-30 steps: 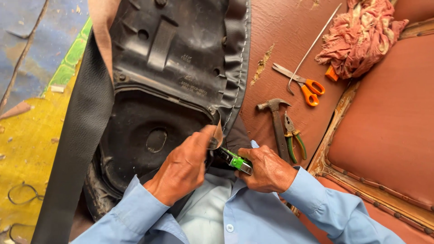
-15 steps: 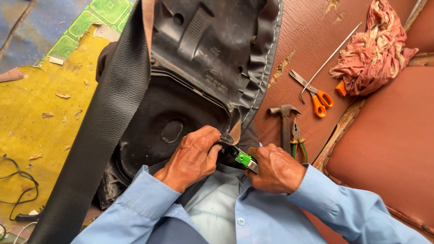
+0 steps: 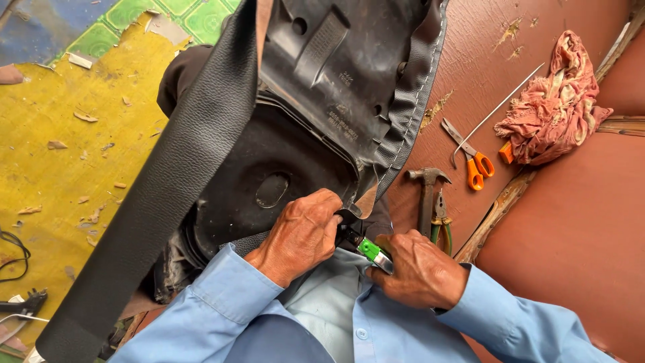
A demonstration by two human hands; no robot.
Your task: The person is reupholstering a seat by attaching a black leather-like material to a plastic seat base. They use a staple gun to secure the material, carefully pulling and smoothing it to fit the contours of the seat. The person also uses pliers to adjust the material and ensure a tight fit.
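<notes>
While I look down over my lap, the black plastic seat base (image 3: 316, 121) lies upside down across my knees, with its black vinyl cover (image 3: 154, 202) hanging loose along the left edge and folded over the right rim. My left hand (image 3: 300, 235) presses on the near rim of the base; its fingers (image 3: 329, 205) are curled together and pinch the edge of the cover against the plastic. My right hand (image 3: 420, 269) is closed around a small tool with a green and silver body (image 3: 371, 251), probably a stapler or a cutter, I cannot tell which; its black front end touches the rim just beside my left fingers.

I judge that the base is stiff and rather light, so it can rest on my legs, but it may rock if I push only on one corner. The cover is soft, a little slippery and stretchy, so the good place to take it is close to the stitched hem, near the point where the tool meets it.

On the worn brown surface (image 3: 484, 74) to my right lie a hammer (image 3: 427, 195), green-handled pliers (image 3: 440, 222) just beside it, orange-handled scissors (image 3: 470, 158), a thin metal rod (image 3: 504, 101) and a crumpled pink rag (image 3: 554, 101). The floor (image 3: 74, 154) on the left is yellow with flaking paint.
</notes>
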